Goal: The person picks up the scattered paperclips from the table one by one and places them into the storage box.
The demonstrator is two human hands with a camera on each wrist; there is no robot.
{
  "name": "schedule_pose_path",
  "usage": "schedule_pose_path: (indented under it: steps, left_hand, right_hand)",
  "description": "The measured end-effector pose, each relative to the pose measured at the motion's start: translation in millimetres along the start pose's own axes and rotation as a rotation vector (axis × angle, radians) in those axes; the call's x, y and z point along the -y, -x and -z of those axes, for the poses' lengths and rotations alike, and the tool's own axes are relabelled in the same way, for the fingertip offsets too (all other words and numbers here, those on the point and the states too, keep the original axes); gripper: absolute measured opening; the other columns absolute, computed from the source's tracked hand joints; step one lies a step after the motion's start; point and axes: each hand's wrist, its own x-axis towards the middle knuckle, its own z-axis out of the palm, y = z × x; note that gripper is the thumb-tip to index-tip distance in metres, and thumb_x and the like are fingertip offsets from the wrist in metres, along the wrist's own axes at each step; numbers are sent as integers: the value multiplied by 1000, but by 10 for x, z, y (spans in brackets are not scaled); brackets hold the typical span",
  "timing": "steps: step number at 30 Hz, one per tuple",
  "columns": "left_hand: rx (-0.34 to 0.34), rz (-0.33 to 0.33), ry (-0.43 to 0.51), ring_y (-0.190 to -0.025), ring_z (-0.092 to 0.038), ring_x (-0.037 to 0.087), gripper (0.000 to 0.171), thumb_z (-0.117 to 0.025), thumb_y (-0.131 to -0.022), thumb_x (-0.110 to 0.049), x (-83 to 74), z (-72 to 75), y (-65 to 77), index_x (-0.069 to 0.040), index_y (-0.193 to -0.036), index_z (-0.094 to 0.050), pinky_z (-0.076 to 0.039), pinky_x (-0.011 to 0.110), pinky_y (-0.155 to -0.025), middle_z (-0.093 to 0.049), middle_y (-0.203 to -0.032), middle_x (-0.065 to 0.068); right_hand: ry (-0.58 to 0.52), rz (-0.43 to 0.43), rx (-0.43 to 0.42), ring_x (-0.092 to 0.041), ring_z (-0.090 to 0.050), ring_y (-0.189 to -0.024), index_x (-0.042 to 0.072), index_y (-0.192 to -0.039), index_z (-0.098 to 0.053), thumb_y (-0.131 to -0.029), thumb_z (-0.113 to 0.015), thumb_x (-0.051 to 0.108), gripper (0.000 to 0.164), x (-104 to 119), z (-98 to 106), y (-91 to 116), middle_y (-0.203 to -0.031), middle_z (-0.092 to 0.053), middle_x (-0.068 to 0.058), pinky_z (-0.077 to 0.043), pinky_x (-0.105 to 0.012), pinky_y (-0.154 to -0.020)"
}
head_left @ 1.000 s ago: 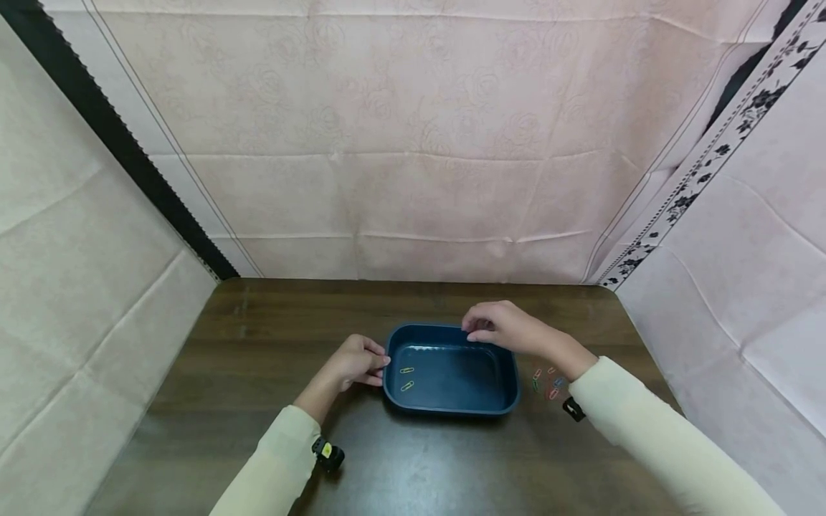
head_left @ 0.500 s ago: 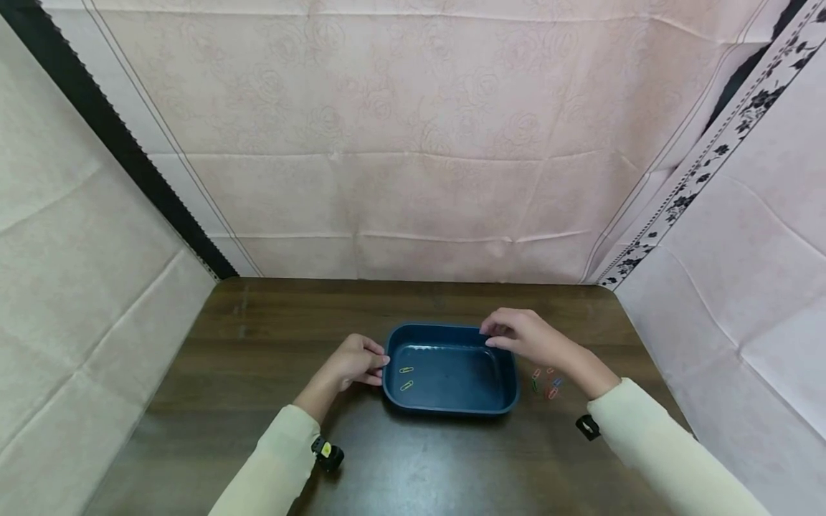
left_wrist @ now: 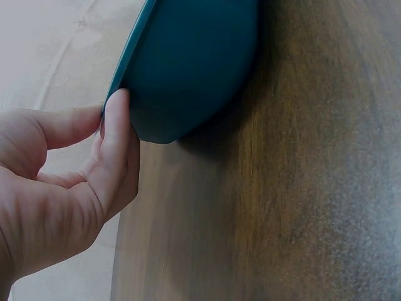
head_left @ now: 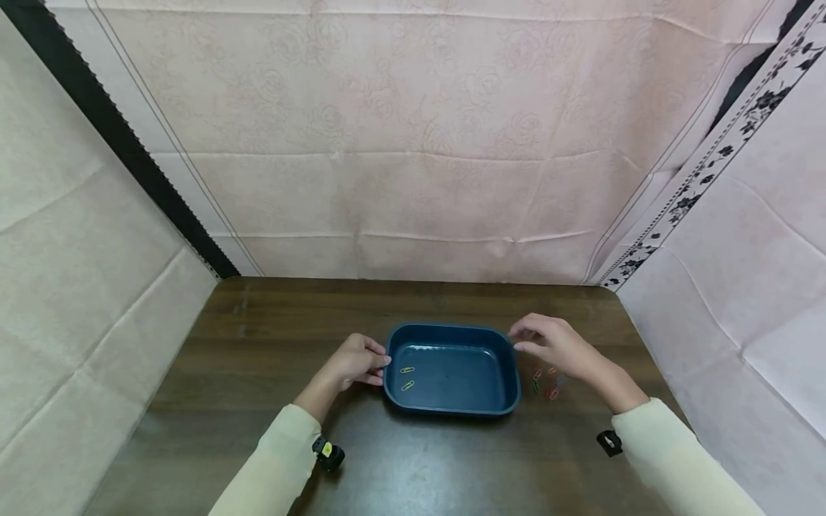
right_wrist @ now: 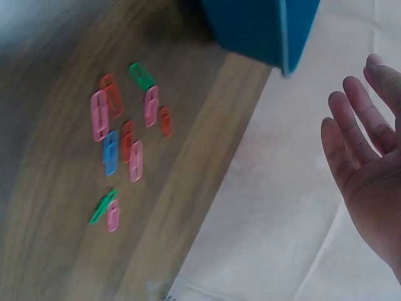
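My left hand (head_left: 353, 360) pinches the left rim of a dark blue rectangular tray (head_left: 458, 406). In the left wrist view the thumb and fingers (left_wrist: 115, 135) grip that edge from both sides. Two yellow paper clips (head_left: 407, 385) lie inside the tray at its left. My right hand (head_left: 555, 345) hovers just beyond the tray's right rim, fingers loosely bent and empty. Under it on the table is a loose group of paper clips: pink (right_wrist: 99, 116), red (right_wrist: 111, 95), green (right_wrist: 141, 76) and blue (right_wrist: 110, 152). The right wrist view shows the palm with its fingers extended.
A brown wooden table (head_left: 271, 430) carries the tray and loose clips. Pale patterned cloth (head_left: 413, 143) hangs behind the far table edge, with more cloth at both sides. A small black device (head_left: 328, 454) is strapped at the left wrist, another (head_left: 609, 443) at the right.
My right hand has moved right, from over the tray's far rim to beside its right end, above the loose paper clips. The left hand and the tray have stayed in place.
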Motion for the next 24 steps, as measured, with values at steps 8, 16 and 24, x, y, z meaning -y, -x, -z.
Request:
schedule_pose_path:
  steps: [8, 16, 24]
  left_hand:
    - [5, -2, 10, -75, -66, 23, 23, -69, -98, -3, -18, -6, 33, 6, -117, -62, -66, 36, -71, -64, -100, 19]
    - [-2, 3, 4, -76, -66, 22, 21, -68, -98, -3, -24, -16, 17, 6, -116, -62, -66, 36, -70, -64, -100, 18]
    - [-11, -5, -2, -78, -66, 23, 21, -69, -98, -4, -8, -7, 30, 5, -115, -62, -66, 36, -70, -64, -100, 18]
  right_hand:
    - [32, -39, -27, -26, -69, -107, 12, -118, -72, -94, -75, 11, 24, -191, -38, 170, -116, -73, -2, -61, -49, -87]
    - [49, -79, -39, -34, -68, -112, 11, -118, -72, -93, -76, 7, 26, -408, -72, 304, -117, -73, -9, -59, -56, -91]
    - [79, -126, -25, -33, -68, -114, 8, -121, -71, -94, -75, 9, 27, -572, -102, 428, -119, -72, -7, -59, -53, -93]
